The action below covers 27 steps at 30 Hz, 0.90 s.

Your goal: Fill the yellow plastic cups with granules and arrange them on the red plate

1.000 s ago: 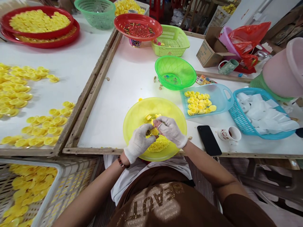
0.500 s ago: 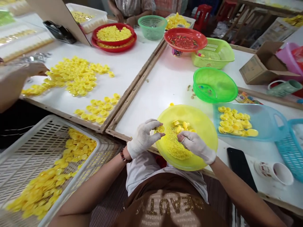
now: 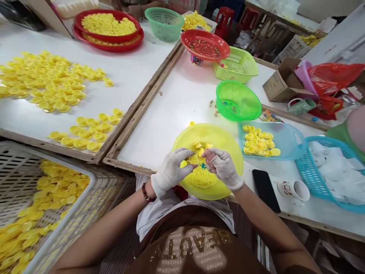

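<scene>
left hand has a little yellow cup between its fingers, spread about cup-wide; it's round, so no real long axis. Right hand is bunched just right of those fingers, can't tell what it holds, yellow bowl below both

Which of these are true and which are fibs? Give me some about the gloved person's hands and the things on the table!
1. The left hand and right hand both wear white gloves. True.
2. The phone is in the blue basket. False: the black phone lies on the table, beside a mug.
3. The left fingers hold a small yellow cup. True.
4. The yellow bowl is empty. False: a heap of yellow bits lies in the yellow bowl.
</scene>
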### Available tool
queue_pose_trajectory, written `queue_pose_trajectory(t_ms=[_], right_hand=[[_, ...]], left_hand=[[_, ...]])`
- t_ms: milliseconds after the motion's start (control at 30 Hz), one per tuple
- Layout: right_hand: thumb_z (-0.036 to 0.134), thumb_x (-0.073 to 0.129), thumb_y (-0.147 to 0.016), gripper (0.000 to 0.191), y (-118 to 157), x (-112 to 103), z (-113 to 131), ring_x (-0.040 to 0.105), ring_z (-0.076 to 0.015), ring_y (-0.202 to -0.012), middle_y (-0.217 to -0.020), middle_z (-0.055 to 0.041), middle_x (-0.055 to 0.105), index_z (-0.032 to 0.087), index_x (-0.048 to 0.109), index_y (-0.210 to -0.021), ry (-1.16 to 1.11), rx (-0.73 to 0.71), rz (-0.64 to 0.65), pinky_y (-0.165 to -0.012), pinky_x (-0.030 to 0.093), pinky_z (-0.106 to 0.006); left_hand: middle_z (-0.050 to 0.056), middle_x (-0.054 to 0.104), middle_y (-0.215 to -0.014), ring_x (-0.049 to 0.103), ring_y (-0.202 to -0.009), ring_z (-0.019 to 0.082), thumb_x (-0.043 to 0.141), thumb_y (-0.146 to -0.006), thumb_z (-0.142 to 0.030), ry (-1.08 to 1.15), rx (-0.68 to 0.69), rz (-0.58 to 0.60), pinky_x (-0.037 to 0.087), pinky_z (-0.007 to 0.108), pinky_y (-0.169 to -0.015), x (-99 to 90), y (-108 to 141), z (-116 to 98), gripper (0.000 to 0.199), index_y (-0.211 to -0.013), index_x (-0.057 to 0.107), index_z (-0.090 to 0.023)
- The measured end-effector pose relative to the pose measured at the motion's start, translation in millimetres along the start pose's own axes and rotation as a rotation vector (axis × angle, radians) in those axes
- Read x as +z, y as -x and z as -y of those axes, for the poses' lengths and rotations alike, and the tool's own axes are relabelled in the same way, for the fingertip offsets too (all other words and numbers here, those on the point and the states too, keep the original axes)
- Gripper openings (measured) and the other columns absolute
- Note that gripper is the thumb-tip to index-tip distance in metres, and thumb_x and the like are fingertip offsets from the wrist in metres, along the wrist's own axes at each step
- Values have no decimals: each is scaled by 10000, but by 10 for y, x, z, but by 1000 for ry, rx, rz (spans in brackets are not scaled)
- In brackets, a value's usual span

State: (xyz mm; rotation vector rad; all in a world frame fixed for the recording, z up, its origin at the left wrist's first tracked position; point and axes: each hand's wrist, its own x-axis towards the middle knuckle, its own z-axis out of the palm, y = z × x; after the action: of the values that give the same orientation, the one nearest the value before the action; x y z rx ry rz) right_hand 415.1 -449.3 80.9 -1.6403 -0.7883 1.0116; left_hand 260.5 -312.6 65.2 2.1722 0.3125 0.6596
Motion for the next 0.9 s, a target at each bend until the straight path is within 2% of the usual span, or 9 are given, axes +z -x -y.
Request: queue_pose_trajectory(t_ms=[100, 167, 200, 300, 400, 500, 600, 767, 900], right_hand=[[412, 570, -956, 282, 4, -57, -54, 637, -179, -757, -870, -50, 676, 157, 685, -993, 139, -7, 71, -672, 539, -325], [383, 512, -964, 277, -15, -58, -148, 620, -196, -730, -788, -51, 661, 186, 692, -891, 483, -28, 150, -686, 518, -339], [353, 483, -968, 269, -26, -42, -207, 628, -215, -787, -844, -73, 672, 191, 693, -920, 708, -47, 174, -747, 519, -362], [320, 460, -958, 357, -30, 65, -371, 599, -313, -1055, -1168, -196, 624, 129, 638, -1202, 1155, -72, 135, -914, 484, -452], [392, 473, -951, 508, 25, 191, -447, 548, -360, -1157, -1265, -230, 559, 82, 549, -1346, 1303, -66, 200, -956, 457, -483], [438, 440, -962, 454, 64, 248, -476, 578, -327, -1114, -1185, -181, 608, 142, 598, -1268, 1244, -78, 331, -967, 449, -469], [424, 441, -957, 297, 43, 236, -511, 619, -286, -1010, -1066, -132, 658, 242, 646, -1070, 1100, -46, 364, -913, 461, -436], [385, 526, -904, 218, -14, 173, -424, 581, -196, -735, -758, -32, 607, 240, 561, -744, 782, 86, 422, -733, 456, -359], [426, 633, -853, 231, -39, 37, -258, 465, -107, -545, -693, 1, 563, 210, 585, -785, 253, 344, 364, -505, 363, -259]], left_hand=[[74, 711, -1075, 671, -945, 176, 701, -864, -246, 8, 2, -67, 526, 291, -863, -186, 60, 54, 300, -1147, 656, -158], [69, 714, -1061, 672, -926, 165, 681, -878, -275, -39, -48, -138, 530, 280, -862, -436, 96, 172, 312, -1163, 651, -152], [66, 716, -1045, 672, -908, 164, 673, -876, -284, -88, -93, -177, 533, 281, -857, -611, 118, 265, 316, -1161, 650, -149], [65, 712, -1018, 663, -904, 189, 661, -845, -298, -332, -295, -330, 533, 312, -873, -1315, 226, 652, 311, -1120, 670, -152], [83, 687, -1057, 648, -932, 222, 683, -803, -336, -612, -589, -547, 517, 383, -943, -2116, 380, 1106, 346, -1102, 689, -161], [104, 676, -1020, 654, -975, 284, 688, -781, -306, -689, -783, -630, 496, 498, -979, -2750, 476, 1500, 340, -1088, 684, -159], [106, 682, -960, 632, -1093, 379, 730, -709, -293, -642, -889, -583, 446, 610, -1024, -3089, 463, 1778, 293, -979, 676, -191], [99, 697, -942, 549, -1211, 487, 718, -639, -454, -605, -954, -423, 405, 738, -1006, -3208, 393, 2185, 315, -832, 635, -220], [98, 704, -1081, 526, -1246, 470, 633, -660, -549, -655, -1056, -259, 412, 662, -1053, -3285, 423, 2572, 393, -838, 617, -199]])
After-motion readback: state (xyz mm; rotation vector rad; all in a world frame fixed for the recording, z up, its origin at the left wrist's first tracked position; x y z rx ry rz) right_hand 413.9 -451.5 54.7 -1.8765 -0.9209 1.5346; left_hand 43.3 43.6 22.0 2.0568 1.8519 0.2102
